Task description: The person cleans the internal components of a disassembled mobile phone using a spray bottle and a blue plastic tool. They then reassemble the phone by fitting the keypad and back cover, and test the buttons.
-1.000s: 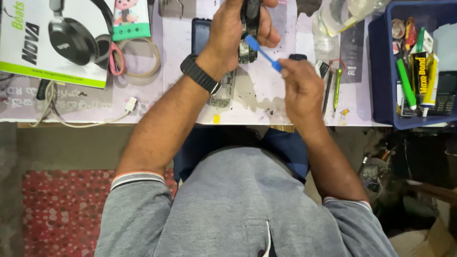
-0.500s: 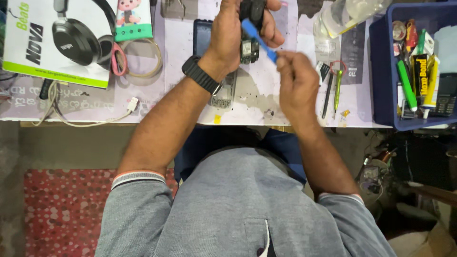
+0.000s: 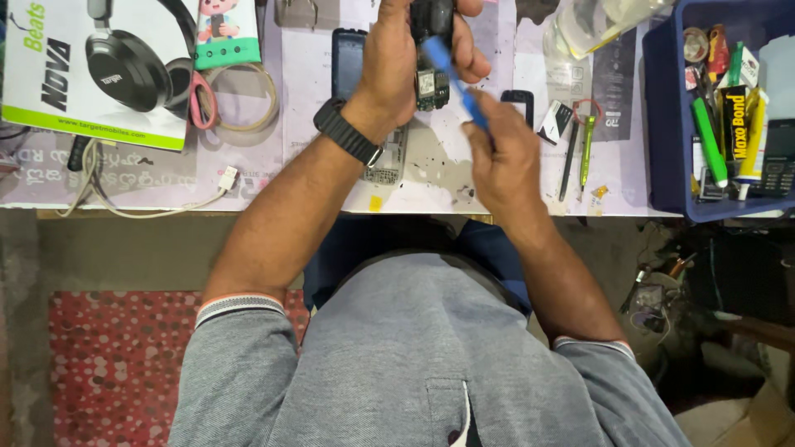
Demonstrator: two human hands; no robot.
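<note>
My left hand (image 3: 406,62), with a black watch on the wrist, grips a small dark phone body (image 3: 432,18) held up over the bench. My right hand (image 3: 501,153) holds a blue-handled tool (image 3: 454,74) whose tip reaches up to the phone body. Under the hands lie a green circuit board (image 3: 431,87), a grey keypad piece (image 3: 385,161) and a dark phone (image 3: 348,58) flat on the white work surface (image 3: 315,165).
A headphone box (image 3: 91,70) lies at the left with a white cable (image 3: 149,203) and tape rolls (image 3: 240,95). A blue bin (image 3: 662,124) of tools and glue stands at the right. A green-handled screwdriver (image 3: 586,149) and small parts lie beside it.
My right hand has lifted and swung the blue tool from a flat slant to a steeper one, its tip now at the phone body. My left hand stays in place.
</note>
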